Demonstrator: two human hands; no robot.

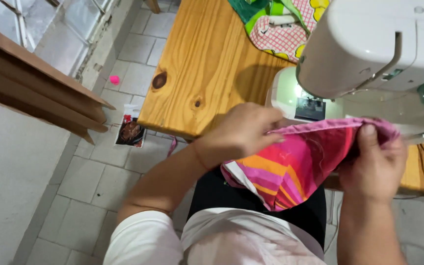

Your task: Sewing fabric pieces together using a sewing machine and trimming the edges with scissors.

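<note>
Pink, orange and purple striped cloth (283, 172) held up between both hands at the near edge of the pale pine worktop (207, 64), just below the white sewing machine (369, 49). Left hand (244, 132) pinching the top hem with a closed grip, fingers tucked into the fold; right hand (376, 164) clamped on the other end, thumb pressed flat on the edge. Hem stretched taut and close to the machine's bed, not yet under the needle, so stitching seemingly still ahead. Farther off, a checked and flowered fabric piece (280, 24) lying on the worktop; on the grey tiled floor (99, 167), a small pink object (114, 79).
</note>
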